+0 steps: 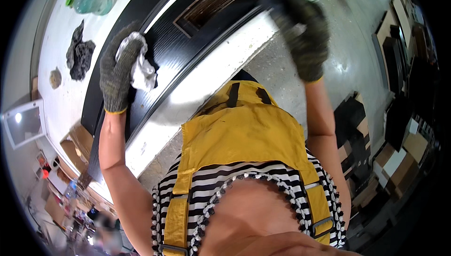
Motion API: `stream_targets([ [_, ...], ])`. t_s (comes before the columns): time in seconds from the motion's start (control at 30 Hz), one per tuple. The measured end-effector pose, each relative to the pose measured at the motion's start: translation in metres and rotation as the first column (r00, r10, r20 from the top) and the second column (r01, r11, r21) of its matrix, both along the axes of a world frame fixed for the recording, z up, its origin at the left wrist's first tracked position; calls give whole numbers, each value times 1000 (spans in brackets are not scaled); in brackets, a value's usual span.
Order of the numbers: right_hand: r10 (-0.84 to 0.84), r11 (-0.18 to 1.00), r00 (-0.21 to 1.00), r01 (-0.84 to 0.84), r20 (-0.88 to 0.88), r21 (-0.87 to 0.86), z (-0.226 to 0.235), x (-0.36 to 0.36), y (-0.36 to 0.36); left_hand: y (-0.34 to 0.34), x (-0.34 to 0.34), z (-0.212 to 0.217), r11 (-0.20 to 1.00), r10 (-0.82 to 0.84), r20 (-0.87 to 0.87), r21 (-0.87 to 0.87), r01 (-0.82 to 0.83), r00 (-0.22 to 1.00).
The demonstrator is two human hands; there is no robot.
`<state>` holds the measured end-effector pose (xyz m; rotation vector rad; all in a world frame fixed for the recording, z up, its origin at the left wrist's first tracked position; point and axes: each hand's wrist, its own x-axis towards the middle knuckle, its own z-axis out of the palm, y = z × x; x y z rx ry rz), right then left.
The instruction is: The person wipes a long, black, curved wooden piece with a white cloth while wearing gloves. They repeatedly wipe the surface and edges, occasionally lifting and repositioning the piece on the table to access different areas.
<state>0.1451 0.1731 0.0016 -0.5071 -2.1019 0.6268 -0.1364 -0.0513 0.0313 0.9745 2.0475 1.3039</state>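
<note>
A long black panel (171, 47) with a fine ribbed grain and a rectangular cut-out (209, 6) lies slantwise on a white worktable (244, 43). My left hand (114, 75), in a grey-green knit glove, rests at the panel's left part. Its thumb and fingers are closed round a crumpled white cloth (143, 71), which hangs over the panel surface. My right hand (304, 39), in a matching glove, is at the panel's near edge, farther right. Motion smears its fingers, and a dark patch by the fingertips cannot be made out.
On the table's left side are a clear greenish bottle (95, 4) with a green cap, a crumpled dark rag (81, 54) and a small tan lump (55, 78). A cardboard box (75, 145) stands below them. Stacked boards and cartons (397, 166) line the concrete floor at right.
</note>
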Motion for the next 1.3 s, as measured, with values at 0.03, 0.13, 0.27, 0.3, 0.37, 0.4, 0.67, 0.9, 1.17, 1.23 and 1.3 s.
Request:
stream_targets([
  [0.03,-97,995,995,97,-28,20,-1,6,20,6,1,2,1000,-10,18,-19,10,1000],
  [0.13,-192,972,979,180,68,153,-14,8,46,4,-5,-4,999,-45,41,12,44,998],
  [0.27,-143,948,983,102,118,300,-37,-12,-24,1,-8,-6,998,-60,-29,-12,60,998],
  [0.3,-78,950,989,35,128,309,-37,-22,-61,0,-11,-8,997,-80,-80,-5,79,994],
  [0.37,232,967,954,-247,190,57,-27,-34,-124,-1,-11,-12,999,-48,-123,-4,48,991],
  [0.4,259,954,927,-289,270,77,-30,-35,-148,-2,-14,-14,999,-33,-141,2,34,989],
  [0.67,61,992,997,-54,56,-112,-7,-11,-65,-127,-87,-9,947,251,-416,291,-134,874],
  [0.9,-276,880,935,152,224,450,-16,-27,-45,-204,-72,-20,959,253,-97,-105,-262,963],
  [1.17,241,969,920,-248,308,-18,-18,-86,-309,-197,-67,-12,999,29,24,-36,-28,999],
  [1.23,224,974,954,-222,197,-35,-10,-88,-310,-200,-67,-13,998,54,62,-32,-53,997],
  [1.3,92,992,983,-105,157,76,-14,-83,-271,-205,-68,-13,999,46,35,-18,-45,998],
])
